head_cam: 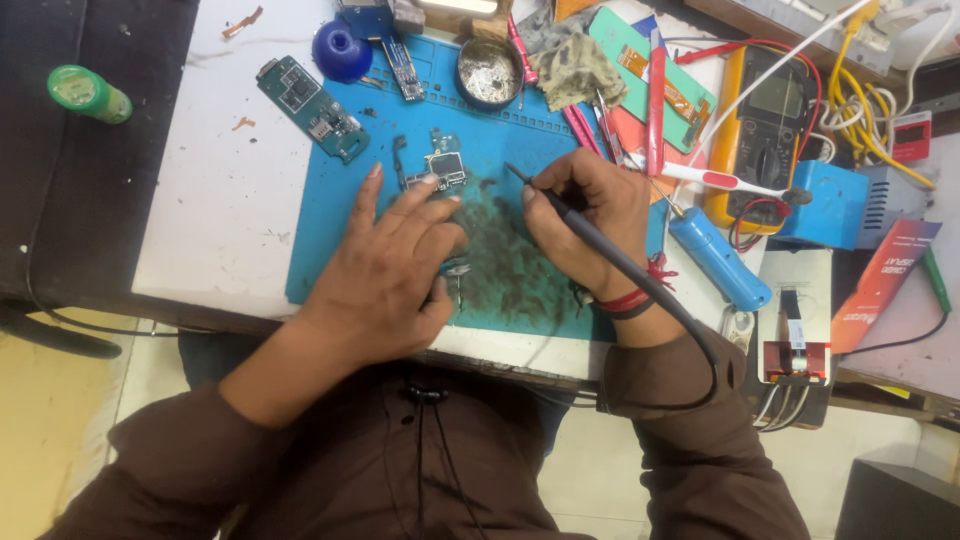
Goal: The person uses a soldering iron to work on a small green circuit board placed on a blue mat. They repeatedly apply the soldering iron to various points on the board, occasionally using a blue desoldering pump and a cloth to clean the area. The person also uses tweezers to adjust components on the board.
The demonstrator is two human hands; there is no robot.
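A small dark circuit board lies on the blue work mat. My left hand lies flat on the mat with fingers spread, and its fingertips press the near edge of that board. My right hand grips a dark soldering iron like a pen. The iron's tip points left toward the board, a little short of it. Its black cable runs back over my right wrist. Metal tweezers lie on the mat just by my left thumb.
A green circuit board lies at the mat's left edge, a blue dome-shaped object and a round tin at the back. A yellow multimeter, blue cylindrical tool, toothbrush and wires crowd the right. A green bottle lies far left.
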